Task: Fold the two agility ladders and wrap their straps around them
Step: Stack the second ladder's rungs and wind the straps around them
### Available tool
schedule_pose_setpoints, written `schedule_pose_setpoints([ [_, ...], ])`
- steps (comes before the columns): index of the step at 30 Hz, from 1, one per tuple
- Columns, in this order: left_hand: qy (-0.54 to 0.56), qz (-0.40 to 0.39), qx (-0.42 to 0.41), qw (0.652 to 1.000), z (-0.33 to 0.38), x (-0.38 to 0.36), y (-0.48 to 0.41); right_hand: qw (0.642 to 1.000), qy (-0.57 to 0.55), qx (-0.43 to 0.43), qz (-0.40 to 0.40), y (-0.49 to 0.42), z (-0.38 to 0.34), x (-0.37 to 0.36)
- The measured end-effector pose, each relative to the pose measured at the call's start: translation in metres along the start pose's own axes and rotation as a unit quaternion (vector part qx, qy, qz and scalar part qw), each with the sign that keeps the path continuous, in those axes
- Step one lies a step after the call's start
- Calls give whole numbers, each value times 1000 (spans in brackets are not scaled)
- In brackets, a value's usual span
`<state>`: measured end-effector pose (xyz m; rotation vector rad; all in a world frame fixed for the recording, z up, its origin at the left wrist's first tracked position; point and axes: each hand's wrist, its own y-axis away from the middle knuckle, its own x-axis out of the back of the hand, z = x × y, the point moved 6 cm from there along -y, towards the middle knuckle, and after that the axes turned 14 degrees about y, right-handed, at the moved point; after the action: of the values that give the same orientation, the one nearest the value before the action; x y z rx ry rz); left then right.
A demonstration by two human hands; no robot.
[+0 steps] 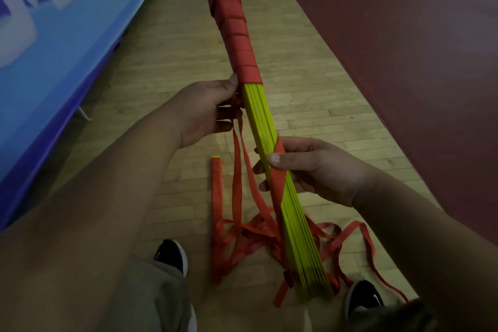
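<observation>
A folded agility ladder (262, 118), a bundle of yellow-green rungs, slants from far centre down toward my feet. Red strap wraps (234, 35) cover its far half in tight turns. My left hand (207, 110) grips the bundle's left side just below the wrapped part, with strap ends hanging from its fingers. My right hand (310, 167) holds the bundle lower down, thumb pinning a diagonal turn of red strap (277, 178) across the rungs. Loose red strap (242, 237) trails in tangled loops to the floor. A second ladder is not in view.
Wooden floor (167, 48) runs under the bundle. A blue padded mat or banner (54, 48) lines the left side, and a dark red floor area (404, 48) lies to the right. My black shoes (172, 255) stand by the strap loops.
</observation>
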<state>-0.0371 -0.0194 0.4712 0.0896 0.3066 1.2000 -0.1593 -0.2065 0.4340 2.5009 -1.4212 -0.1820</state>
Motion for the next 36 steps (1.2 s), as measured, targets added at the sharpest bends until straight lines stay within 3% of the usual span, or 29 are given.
schedule_pose_setpoints([
  [6,-59,24,-13,998,6,8,2,997,52,-20,60,-2,2,6],
  [11,-185,68,-36,980,5,11,1,977,137,-65,147,-3,12,19],
  [15,-192,62,-9,979,-3,6,2,965,164,-88,184,-2,15,23],
  [22,-198,56,15,979,-2,2,2,967,148,-91,186,-3,15,24],
  [29,-277,52,22,959,-3,1,5,955,173,-99,218,-4,18,26],
  [36,-322,42,-25,945,1,3,2,975,107,-95,172,-3,19,24],
])
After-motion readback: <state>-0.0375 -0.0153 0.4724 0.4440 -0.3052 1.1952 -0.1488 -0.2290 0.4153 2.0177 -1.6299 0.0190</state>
